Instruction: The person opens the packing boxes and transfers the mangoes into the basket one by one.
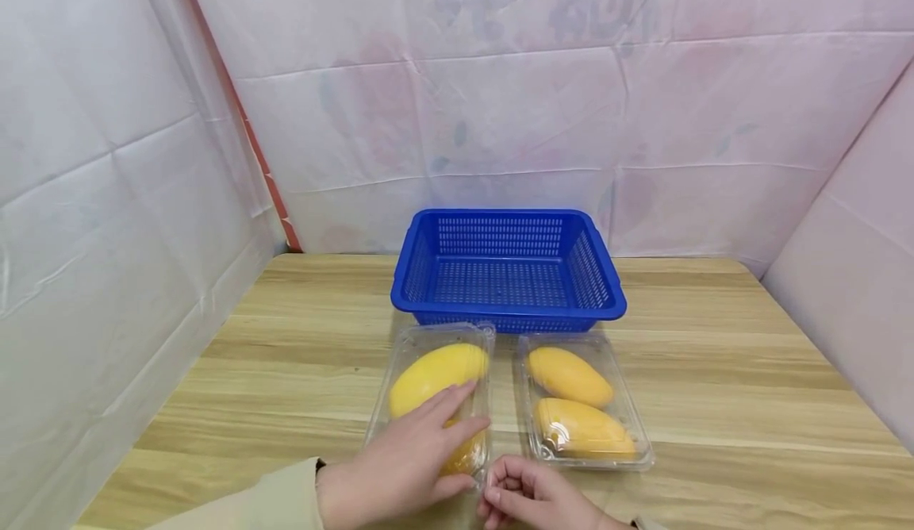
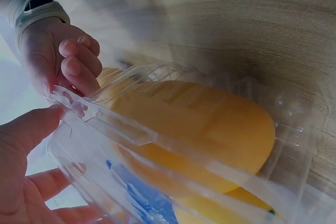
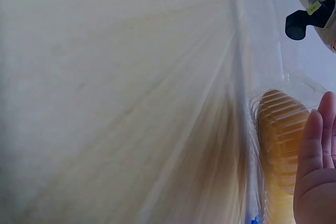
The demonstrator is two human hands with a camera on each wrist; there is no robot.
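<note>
A clear plastic clamshell box (image 1: pixel 402 349) with yellow mangoes (image 1: pixel 439 371) inside lies at the front left of the basket. My left hand (image 1: pixel 410 451) rests on its lid, fingers spread and thumb near the front right corner. At that same corner my right hand (image 1: pixel 531 492) pinches the box's edge between thumb and curled fingers. In the left wrist view the lid edge (image 2: pixel 139 129) runs from between the two hands across an orange-yellow mango (image 2: pixel 199 129). The right wrist view has the right hand (image 3: pixel 317 166) beside the ribbed box wall (image 3: pixel 283 135).
Another clear clamshell box (image 1: pixel 628 403) with two mangoes (image 1: pixel 571 375) lies just to the right. Behind both boxes stands a blue perforated basket (image 1: pixel 509 310) with nothing in it. The wooden table (image 1: pixel 735 387) is bounded by pale cloth walls (image 1: pixel 500 117) at the back and sides.
</note>
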